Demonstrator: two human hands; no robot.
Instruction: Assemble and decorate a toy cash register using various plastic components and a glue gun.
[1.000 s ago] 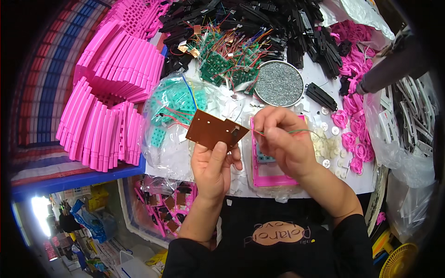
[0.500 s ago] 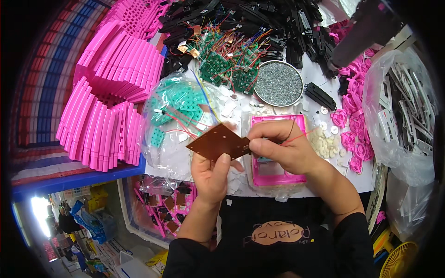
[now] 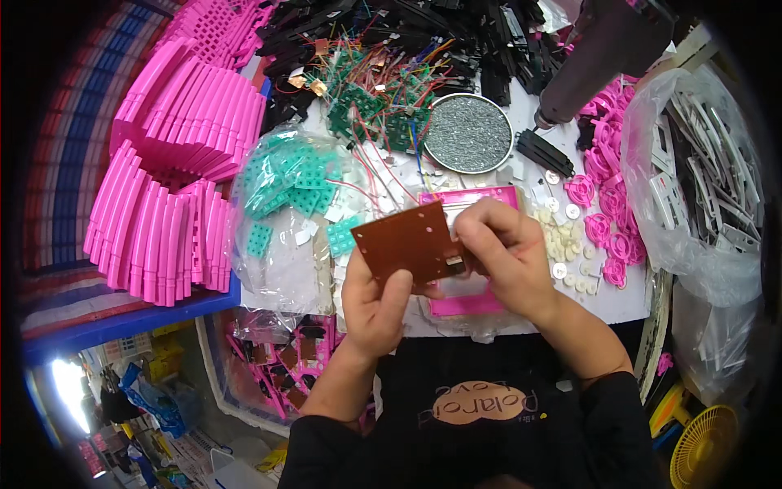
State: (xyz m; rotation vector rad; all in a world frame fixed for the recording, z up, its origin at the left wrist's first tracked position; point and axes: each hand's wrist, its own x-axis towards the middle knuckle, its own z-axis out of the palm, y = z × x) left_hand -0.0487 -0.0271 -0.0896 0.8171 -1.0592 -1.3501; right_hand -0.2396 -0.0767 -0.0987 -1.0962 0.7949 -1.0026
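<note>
Round shallow metal dish (image 3: 469, 172) brimful of tiny grey screws, beyond the hands. To its left, a crumpled clear plastic bag (image 3: 275, 285) holding turquoise rubber pads; at right, a second, cloudy clear plastic bag (image 3: 707, 289) stuffed with long grey-white plastic strips. Below the table edge, a pale-rimmed bin (image 3: 210, 371) with pink plastic parts and brown boards jumbled inside. The flat brown circuit board (image 3: 407, 244) is held up above the table, left of and partly over a rectangular pink plastic frame (image 3: 464, 306). Left hand (image 3: 373, 310) grasps the board, thumb on its brown face, other fingers mostly behind. Right hand (image 3: 507, 259) has thumb and index drawn together at the board's right edge; cannot tell whether they pinch board or wire. Against half a second ago, the board's face is turned more squarely to view, and the red wire that trailed from the right fingers no longer shows there. Textures: screws glittery, granular; pads studded; stacked pink plastic shells (image 3: 195, 106) smooth, curved.
</note>
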